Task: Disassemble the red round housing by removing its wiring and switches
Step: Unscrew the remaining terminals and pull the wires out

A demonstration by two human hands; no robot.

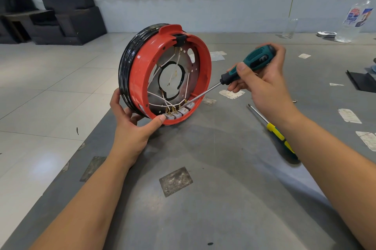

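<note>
On the grey table (pixel 213 198), near its left edge, the red round housing (pixel 140 78) stands on its rim, its open face turned toward the right, with a black band (pixel 125 66) wrapped around its back half. The left hand (pixel 130 129) grips the housing at the bottom: the thumb lies along the lower red rim beside the switches while the other fingers curl around the back of the black band. Inside the housing, white wires (pixel 162 101) run across a metal plate (pixel 183 60) with a round central opening and gather at a row of grey switches (pixel 179 113) seated along the bottom inner wall; brass terminals sit on top of them. The right hand (pixel 262 84) holds a teal-and-black screwdriver (pixel 250 64), fingers curled round the handle and the thumb pressed along its side. Its metal shaft slants down and left into the housing, and the tip meets the rightmost end of the switch row. A 2nd screwdriver (pixel 274 131) with a yellow-and-green handle lies flat on the table, partly under the right forearm. Torn paper scraps (pixel 232 94) dot the surface, and a clear plastic bottle (pixel 354 17) stands at the far right. Dark armchairs (pixel 69 13) sit on the tiled floor beyond
</note>
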